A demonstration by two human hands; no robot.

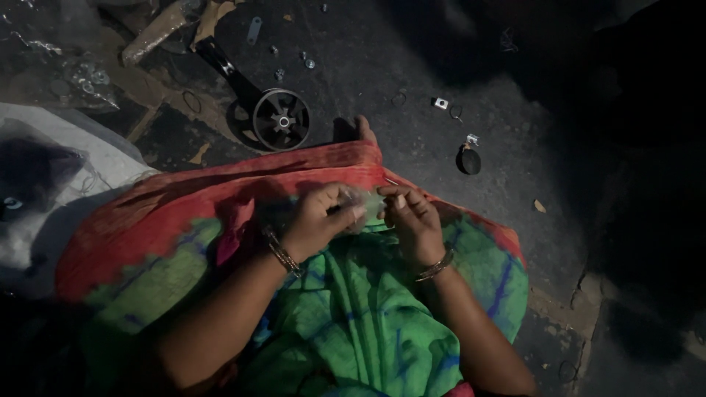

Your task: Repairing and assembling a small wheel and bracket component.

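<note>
Green and red cloth [353,309] covers the lap of a person seated on a dark floor [412,81], and both hands meet just above it. The left hand [320,217] and the right hand [412,213] hold a small clear bag [368,202] between them. The left fingers [346,198] are pressed together, pinching one side of the bag; the right fingers [397,197] are curled and pinch the other side. What is inside the bag is too small and blurred to tell. Each wrist wears a metal bangle: one on the left [283,254], one on the right [435,266].

A foot [364,129] pokes out past the red edge of the cloth. Just beyond it on the floor lies a black wheel [281,119] with spokes, joined to a black bracket [224,70] that runs up and left. Small nuts and washers [305,60] lie scattered near the bracket. To the right of the foot, well apart from the hands, sit a small white clip [440,103], a black round cap [469,160] and a wire ring [398,97]. A flat metal strip [254,29] lies near the top edge. At far left are crumpled clear plastic [66,66] and a white sack [95,154].
</note>
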